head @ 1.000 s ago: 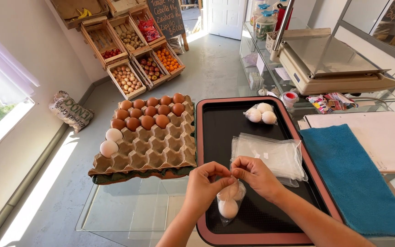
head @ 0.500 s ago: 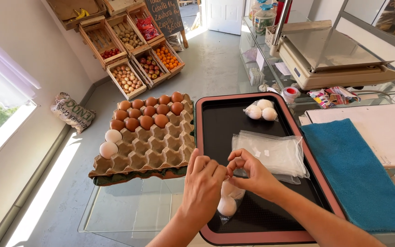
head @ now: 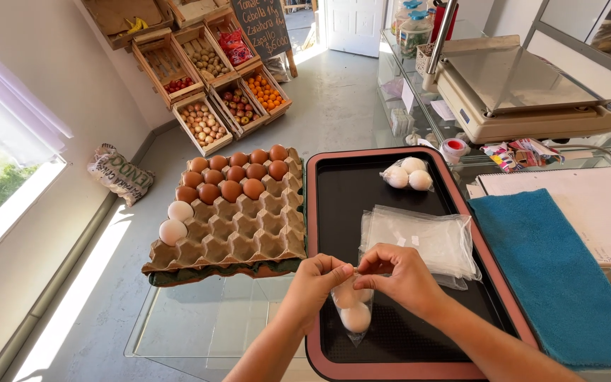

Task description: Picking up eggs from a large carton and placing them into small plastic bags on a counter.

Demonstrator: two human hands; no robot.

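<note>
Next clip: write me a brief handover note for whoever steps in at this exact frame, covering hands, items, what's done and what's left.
Left hand and right hand: both pinch the top of a small clear bag of white eggs, held over the near end of the black tray.
Items: a finished bag of white eggs at the tray's far end; a stack of empty bags mid-tray; an egg carton to the left with brown eggs and two white eggs.
Done: one bag closed.
Left: the bag in hand appears not yet closed.

Two bare arms and hands

The left hand (head: 317,283) and right hand (head: 399,277) wear no gloves, rings or sleeves. Fingernails are short.
</note>
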